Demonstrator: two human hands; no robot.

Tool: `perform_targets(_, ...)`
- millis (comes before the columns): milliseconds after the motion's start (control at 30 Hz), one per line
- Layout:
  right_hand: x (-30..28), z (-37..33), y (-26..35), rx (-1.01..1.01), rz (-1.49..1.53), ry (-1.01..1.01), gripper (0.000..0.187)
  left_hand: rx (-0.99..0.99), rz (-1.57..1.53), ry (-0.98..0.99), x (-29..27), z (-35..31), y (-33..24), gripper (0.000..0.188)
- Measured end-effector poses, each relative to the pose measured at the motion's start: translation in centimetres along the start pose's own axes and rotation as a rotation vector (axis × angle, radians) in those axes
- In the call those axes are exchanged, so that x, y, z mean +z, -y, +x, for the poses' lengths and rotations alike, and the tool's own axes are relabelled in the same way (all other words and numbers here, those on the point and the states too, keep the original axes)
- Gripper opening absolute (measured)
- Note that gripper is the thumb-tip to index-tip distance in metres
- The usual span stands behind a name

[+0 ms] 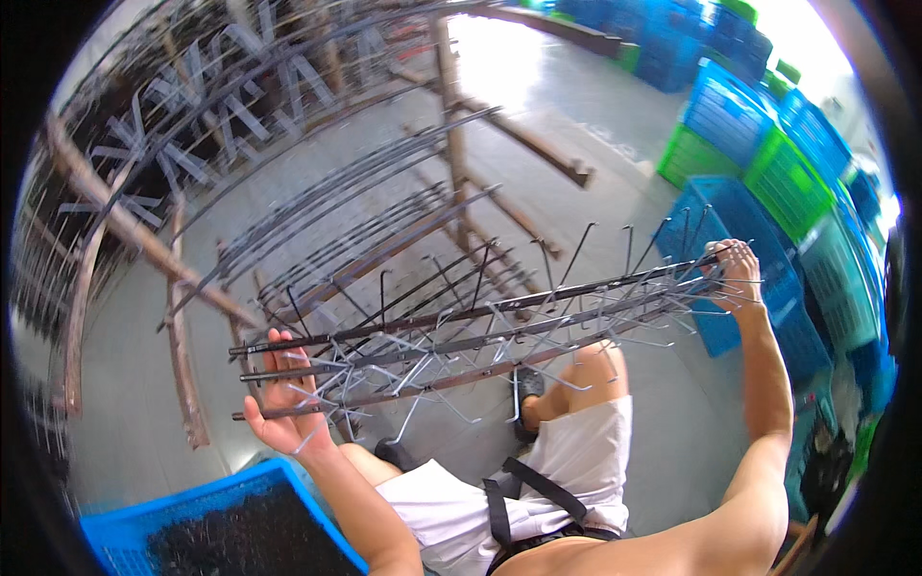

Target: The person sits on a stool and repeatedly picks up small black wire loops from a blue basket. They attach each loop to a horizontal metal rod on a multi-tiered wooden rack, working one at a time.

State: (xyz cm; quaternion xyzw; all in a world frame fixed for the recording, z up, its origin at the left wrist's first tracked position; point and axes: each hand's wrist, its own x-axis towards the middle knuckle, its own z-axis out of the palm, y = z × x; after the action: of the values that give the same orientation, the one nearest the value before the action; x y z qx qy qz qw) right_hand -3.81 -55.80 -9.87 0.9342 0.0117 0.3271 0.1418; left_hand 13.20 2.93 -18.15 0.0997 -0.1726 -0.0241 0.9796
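Several long, thin dark metal bars with bent wire hooks (495, 369) stretch across in front of me, roughly level, the right end higher. My left hand (291, 394) supports their left ends, its fingers behind the bars and the thumb sticking out to the side. At the far right end, my right hand (737, 274) has its fingers wrapped round the bunched bars. Grey and black hooks point up and down along their length, some overlapping. Beyond the bars stands a rusty metal rack (448, 134) with similar bars lying across its arms.
A blue basket (279, 470) holding a heap of small black pieces sits at my lower left. Stacked blue and green crates (725, 106) line the right side. More racks with grey hooked strips (206, 91) fill the upper left. My legs are below the bars.
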Motion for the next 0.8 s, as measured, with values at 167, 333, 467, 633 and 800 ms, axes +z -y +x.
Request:
perform_targets(167,-11.9,-12.3,-5.2,0.226,-0.044,0.014,0.027,-0.379,-0.037,0.144,8.3,4.7,10.3,0.073)
perform_targets(333,-15.8,-33.9,-6.3,0.468,-0.206,0.425,0.050,-0.858,0.048,0.224,10.4,6.7,27.7,0.055)
perform_targets(467,-14.8,-44.1,1.9,0.885,-0.093,0.820,0.035,-1.060,0.280,-0.135,6.5,4.7,40.6,0.022)
perform_targets(633,-13.6,-51.9,10.8,1.146,0.063,0.706,0.025,-1.344,0.415,-0.251,1.0,-1.1,49.7,0.019)
perform_targets(800,-12.0,-53.4,15.7,1.291,0.138,0.809,0.021,-1.406,0.519,-0.178,-1.6,-2.1,53.5,0.057)
